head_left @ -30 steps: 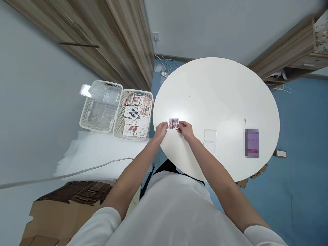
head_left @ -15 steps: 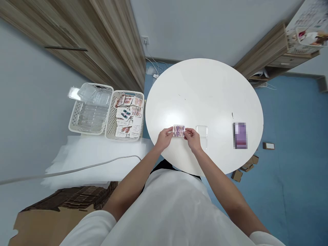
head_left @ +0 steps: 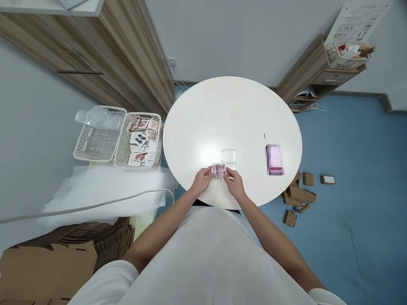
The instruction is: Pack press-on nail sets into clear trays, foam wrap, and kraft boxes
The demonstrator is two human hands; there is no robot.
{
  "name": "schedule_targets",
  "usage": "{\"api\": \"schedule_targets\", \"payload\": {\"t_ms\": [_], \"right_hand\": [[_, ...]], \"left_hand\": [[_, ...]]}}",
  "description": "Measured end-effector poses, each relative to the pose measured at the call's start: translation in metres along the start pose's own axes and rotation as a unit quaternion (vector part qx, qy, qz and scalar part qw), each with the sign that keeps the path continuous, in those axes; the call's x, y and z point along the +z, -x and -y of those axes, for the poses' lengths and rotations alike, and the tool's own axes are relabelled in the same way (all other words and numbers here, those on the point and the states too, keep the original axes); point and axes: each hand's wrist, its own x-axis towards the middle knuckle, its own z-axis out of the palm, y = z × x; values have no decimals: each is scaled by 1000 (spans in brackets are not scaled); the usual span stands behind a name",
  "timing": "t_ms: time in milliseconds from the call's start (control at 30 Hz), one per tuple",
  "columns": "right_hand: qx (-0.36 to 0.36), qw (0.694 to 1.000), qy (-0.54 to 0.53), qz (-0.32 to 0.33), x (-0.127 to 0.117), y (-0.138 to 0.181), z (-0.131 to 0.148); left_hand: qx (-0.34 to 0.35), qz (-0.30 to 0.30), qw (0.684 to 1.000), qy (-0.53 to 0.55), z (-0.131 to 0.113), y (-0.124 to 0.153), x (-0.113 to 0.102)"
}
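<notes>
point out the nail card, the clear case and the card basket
nail card (head_left: 219,170), head view, its printed middle
clear case (head_left: 228,155), head view, middle of its top
card basket (head_left: 144,114), head view, far rim

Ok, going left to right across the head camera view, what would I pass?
Basket of clear trays → basket of nail cards → left hand → purple nail card → right hand → purple packet → small cardboard boxes on the floor.
</notes>
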Motion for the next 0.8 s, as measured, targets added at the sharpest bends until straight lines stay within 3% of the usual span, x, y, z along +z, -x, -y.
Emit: {"api": "schedule_targets", "payload": {"t_ms": [167,333,800], "right_hand": [[30,999,15,12,-30,12,-17],[40,999,16,26,-48,8,-26],[74,992,-58,87,-50,-26,-26]], "left_hand": [[-10,7,1000,-28,-2,11,34],[26,16,998,-55,-4,8,55],[35,42,993,-103,-11,-20,61]]}}
